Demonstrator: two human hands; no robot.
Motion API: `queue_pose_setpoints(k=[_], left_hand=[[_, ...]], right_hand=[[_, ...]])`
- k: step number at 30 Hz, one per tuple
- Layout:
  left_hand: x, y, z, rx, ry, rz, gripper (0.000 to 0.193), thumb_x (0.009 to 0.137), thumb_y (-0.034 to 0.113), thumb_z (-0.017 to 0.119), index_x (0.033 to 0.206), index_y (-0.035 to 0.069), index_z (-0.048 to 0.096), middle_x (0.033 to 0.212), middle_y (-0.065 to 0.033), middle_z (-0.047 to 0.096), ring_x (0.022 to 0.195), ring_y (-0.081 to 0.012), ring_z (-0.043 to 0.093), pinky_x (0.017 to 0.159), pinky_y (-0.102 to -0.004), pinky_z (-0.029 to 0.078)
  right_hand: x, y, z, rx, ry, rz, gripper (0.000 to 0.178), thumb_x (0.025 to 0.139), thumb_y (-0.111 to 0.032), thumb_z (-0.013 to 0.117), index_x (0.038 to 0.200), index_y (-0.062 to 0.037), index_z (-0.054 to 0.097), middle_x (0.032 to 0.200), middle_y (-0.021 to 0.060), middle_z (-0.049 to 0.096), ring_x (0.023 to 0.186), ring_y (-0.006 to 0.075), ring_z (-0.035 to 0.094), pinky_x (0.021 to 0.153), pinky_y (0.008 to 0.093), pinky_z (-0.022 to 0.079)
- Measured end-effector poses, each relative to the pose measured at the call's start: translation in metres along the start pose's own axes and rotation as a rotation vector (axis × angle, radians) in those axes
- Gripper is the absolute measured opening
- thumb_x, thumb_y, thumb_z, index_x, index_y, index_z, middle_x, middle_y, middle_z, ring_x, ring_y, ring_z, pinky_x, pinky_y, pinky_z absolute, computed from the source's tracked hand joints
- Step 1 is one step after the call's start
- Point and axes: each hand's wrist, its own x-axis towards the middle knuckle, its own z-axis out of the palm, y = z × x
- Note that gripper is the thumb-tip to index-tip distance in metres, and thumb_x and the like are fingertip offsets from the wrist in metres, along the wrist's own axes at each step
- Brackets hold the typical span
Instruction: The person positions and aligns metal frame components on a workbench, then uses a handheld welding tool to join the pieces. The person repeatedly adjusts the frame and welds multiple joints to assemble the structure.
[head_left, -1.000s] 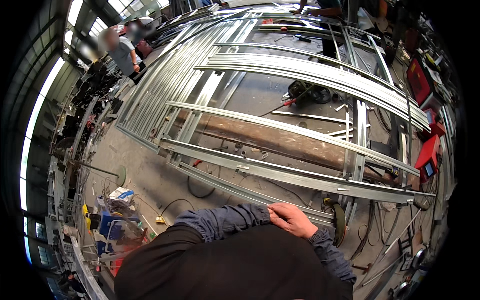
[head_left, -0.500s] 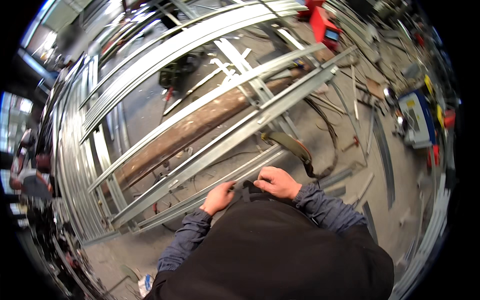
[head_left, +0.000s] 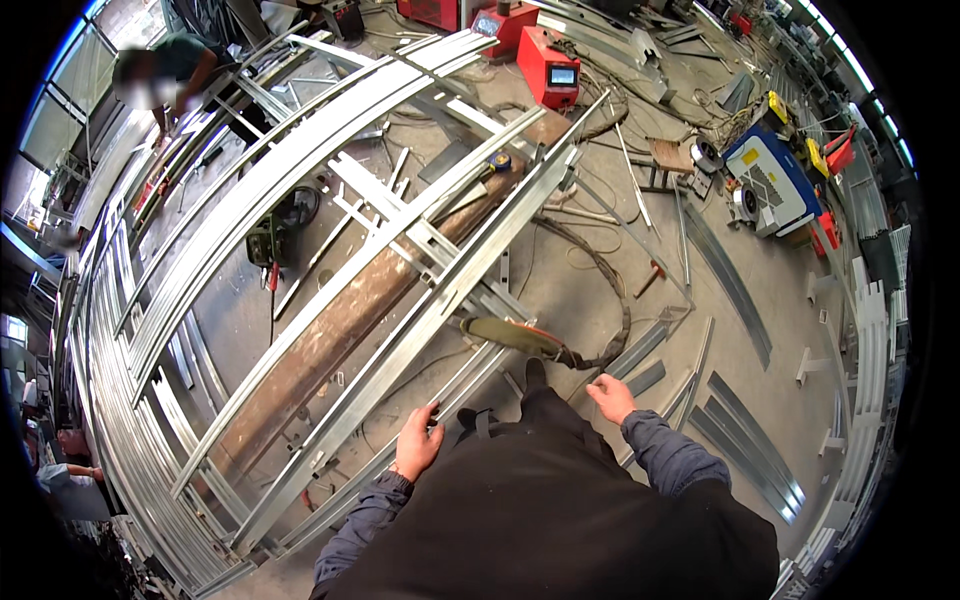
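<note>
My left hand (head_left: 418,440) hangs beside the near long metal rail (head_left: 440,385), fingers loosely bent and apart, with nothing in it. Farther right, over the floor, my right hand (head_left: 611,398) is also free, its fingers slightly curled. Between them are the front of my black apron (head_left: 540,500) and my shoe (head_left: 536,374). Just ahead, an olive padded sleeve (head_left: 510,335) on a dark cable (head_left: 620,310) lies across the end of the rails. Beyond it, a steel channel frame (head_left: 420,315) rests over a rusty brown beam (head_left: 330,355).
A tape measure (head_left: 499,161) sits on the frame. Red machines (head_left: 548,68) stand at the back, and a blue-and-white machine (head_left: 770,180) at the right. A hammer (head_left: 650,278) and metal strips (head_left: 735,440) lie on the floor. A co-worker (head_left: 185,65) bends at the far left.
My hands have come apart from the front of my apron, the right one moving right and the left one slightly nearer me. The view has shifted, showing more of the right floor.
</note>
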Motion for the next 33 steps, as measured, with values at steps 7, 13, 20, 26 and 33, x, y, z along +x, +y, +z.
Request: queue_pose_setpoints(k=[7, 13, 20, 26, 33], left_hand=[[0.080, 0.058, 0.047, -0.064, 0.047, 0.037, 0.053, 0.096, 0.010, 0.075, 0.147, 0.006, 0.063, 0.125, -0.0162, 0.075, 0.103, -0.0310, 0.076, 0.092, -0.0410, 0.060], [0.094, 0.075, 0.110, 0.232, 0.319, -0.121, 0.091, 0.091, 0.032, 0.086, 0.162, -0.004, 0.042, 0.147, -0.0264, 0.060, 0.135, -0.0440, 0.058, 0.114, -0.0512, 0.048], [0.129, 0.105, 0.172, 0.572, 0.310, -0.587, 0.104, 0.085, 0.024, 0.079, 0.170, -0.005, 0.026, 0.167, -0.0272, 0.041, 0.160, -0.0465, 0.036, 0.131, -0.0534, 0.033], [0.153, 0.100, 0.196, 0.649, 0.236, -0.740, 0.100, 0.085, 0.017, 0.081, 0.169, -0.002, 0.029, 0.166, -0.0250, 0.043, 0.159, -0.0451, 0.037, 0.131, -0.0560, 0.032], [0.154, 0.081, 0.211, 0.804, 0.288, -0.725, 0.087, 0.076, 0.025, 0.090, 0.149, -0.001, 0.050, 0.152, -0.0237, 0.051, 0.153, -0.0470, 0.038, 0.126, -0.0654, 0.031]], right_hand=[[0.153, 0.113, -0.114, 0.009, 0.308, 0.079, 0.043, 0.097, -0.036, 0.078, 0.114, 0.0033, 0.076, 0.103, 0.0226, 0.080, 0.098, 0.0366, 0.077, 0.090, 0.0459, 0.058], [0.413, 0.154, -0.206, -0.008, 0.143, -0.060, 0.045, 0.098, -0.029, 0.075, 0.126, 0.0056, 0.072, 0.120, 0.0261, 0.078, 0.113, 0.0384, 0.075, 0.100, 0.0459, 0.057], [0.673, 0.159, -0.182, -0.540, 0.079, -0.014, 0.071, 0.099, -0.013, 0.071, 0.164, -0.0010, 0.045, 0.149, 0.0315, 0.062, 0.134, 0.0458, 0.063, 0.113, 0.0528, 0.051], [0.768, 0.151, -0.172, -0.514, -0.075, -0.044, 0.068, 0.103, -0.015, 0.068, 0.166, -0.0039, 0.044, 0.154, 0.0274, 0.061, 0.137, 0.0442, 0.062, 0.112, 0.0536, 0.050], [0.764, 0.145, -0.135, -0.164, -0.079, -0.370, 0.035, 0.102, -0.018, 0.069, 0.127, 0.0063, 0.065, 0.114, 0.0300, 0.069, 0.100, 0.0520, 0.063, 0.089, 0.0542, 0.053]])
